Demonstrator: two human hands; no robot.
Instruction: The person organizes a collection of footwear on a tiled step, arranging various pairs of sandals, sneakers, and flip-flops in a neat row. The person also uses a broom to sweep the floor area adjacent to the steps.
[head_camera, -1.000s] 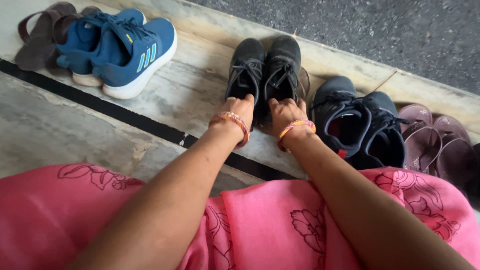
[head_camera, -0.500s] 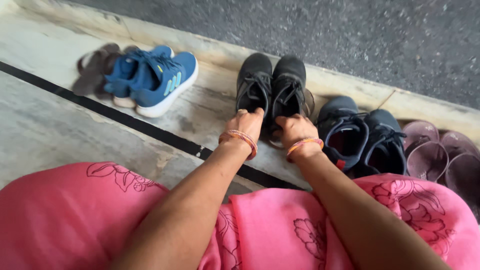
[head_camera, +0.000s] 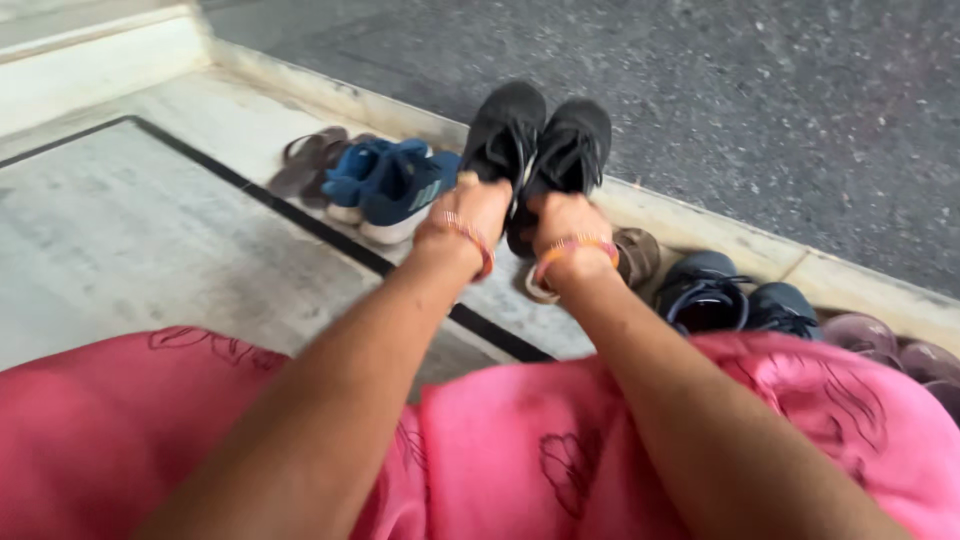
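My left hand (head_camera: 478, 208) grips the heel of the left black lace-up shoe (head_camera: 507, 125). Beside it, my right hand (head_camera: 563, 216) grips the heel of the right black shoe (head_camera: 572, 145). Both shoes are raised off the stone floor, toes pointing away from me. Each wrist wears orange and pink bangles. A brown sandal (head_camera: 636, 254) lies uncovered on the floor just below my right wrist.
Blue sneakers (head_camera: 395, 184) and brown sandals (head_camera: 310, 158) lie to the left on the stone floor (head_camera: 130, 230). Dark navy shoes (head_camera: 720, 298) and purple flip-flops (head_camera: 880, 340) sit to the right. A low kerb (head_camera: 720, 230) borders dark asphalt. Pink floral cloth (head_camera: 520, 450) covers my lap.
Both hands closed on the black shoes' heels and lifted the pair off the floor. A brown sandal beneath came into sight. The view swung left.
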